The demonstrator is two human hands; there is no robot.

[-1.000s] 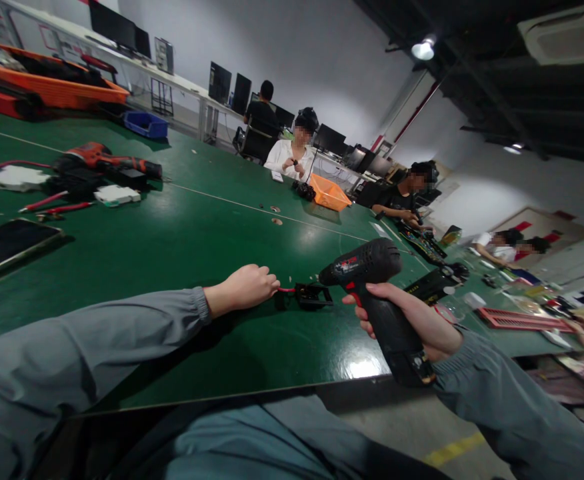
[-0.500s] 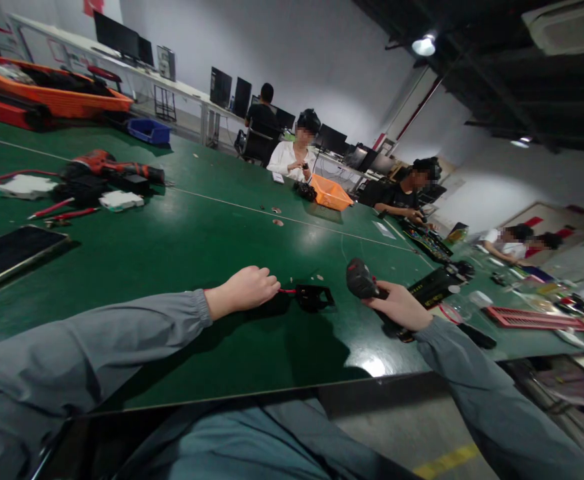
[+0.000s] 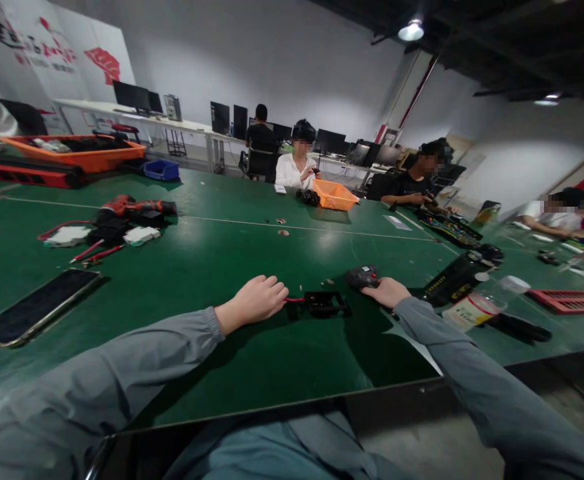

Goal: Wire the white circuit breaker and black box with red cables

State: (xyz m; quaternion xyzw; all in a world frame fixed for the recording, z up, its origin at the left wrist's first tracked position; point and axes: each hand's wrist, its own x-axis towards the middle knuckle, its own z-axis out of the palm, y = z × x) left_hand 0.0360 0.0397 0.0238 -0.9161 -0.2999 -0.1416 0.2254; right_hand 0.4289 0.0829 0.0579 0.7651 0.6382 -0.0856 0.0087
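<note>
My left hand [image 3: 257, 301] is closed around a thin red wire [image 3: 295, 300] just above the table. The wire runs to a small black frame-like part [image 3: 325, 303] that lies flat on the green table [image 3: 212, 387]. My right hand [image 3: 386, 293] is closed on the handle of a dark cordless drill [image 3: 363, 277], whose rounded head is turned toward the black part. The drill is low at the table surface, seemingly on its side. Its handle is mostly hidden by my fingers.
A phone [image 3: 37, 307] and an orange drill [image 3: 132, 210] with wired white pieces are at left. To the right are a black bottle [image 3: 455, 277], a clear bottle [image 3: 475, 310] and a red grille [image 3: 572, 301]. A co-worker [image 3: 295, 163] sits behind an orange basket [image 3: 336, 196].
My right hand has lowered the drill, and its head has tipped over toward the table. My left hand still holds the red wire. The camera view has turned and levelled a little.
</note>
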